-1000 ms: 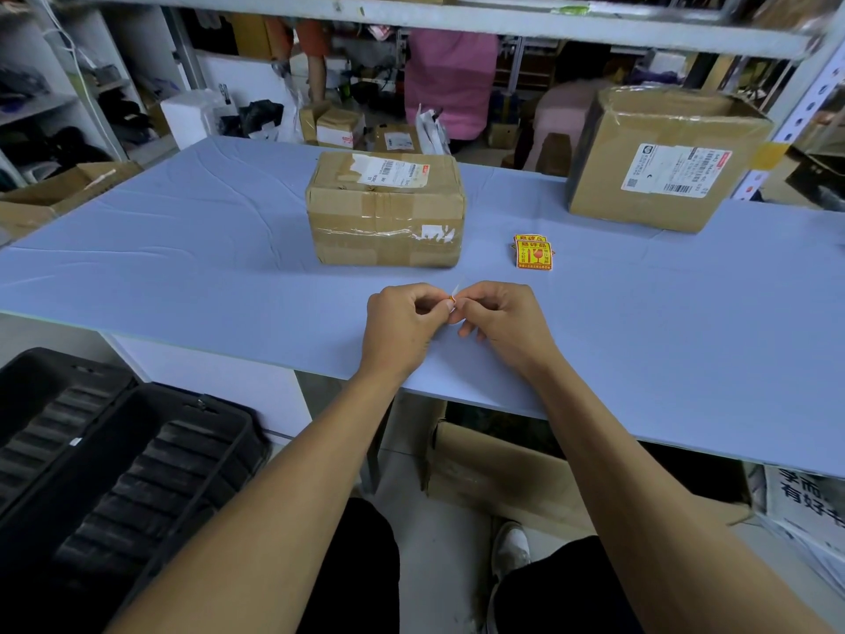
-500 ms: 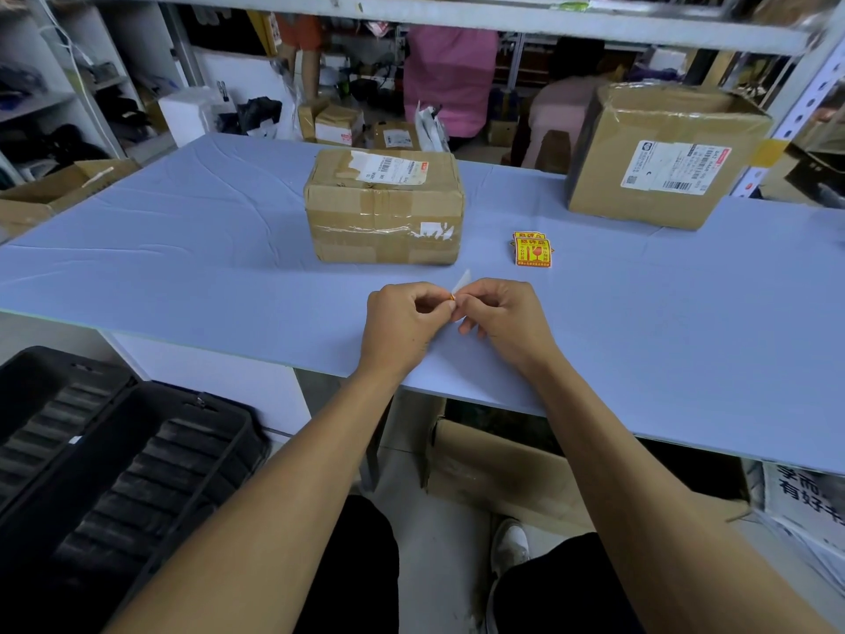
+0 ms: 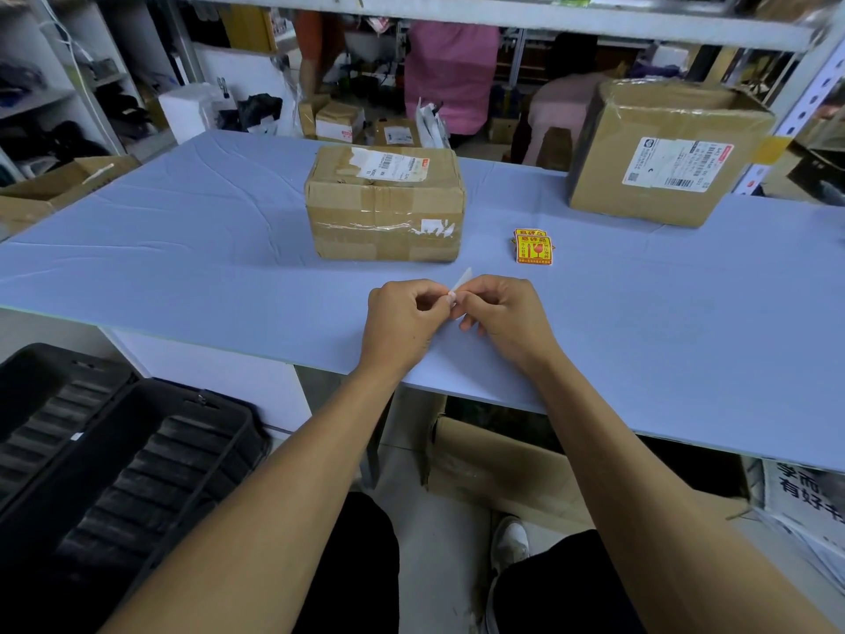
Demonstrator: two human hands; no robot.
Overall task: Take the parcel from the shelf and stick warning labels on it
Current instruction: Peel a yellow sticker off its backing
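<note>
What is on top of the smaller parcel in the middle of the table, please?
A white shipping label, torn at its left end, lies on the smaller parcel, over clear tape. No red-and-yellow warning label is visible on it; those lie in a stack to its right. Its far side is hidden.

Even, soft indoor light falls from above on the pale blue tabletop (image 3: 183, 249), bright and without glare. Shadows are faint: a thin one hugs the base of the parcel (image 3: 386, 208). Far corners smear with blur, shelf lines bow from wide-angle distortion, and under the tabletop it is dim.
</note>
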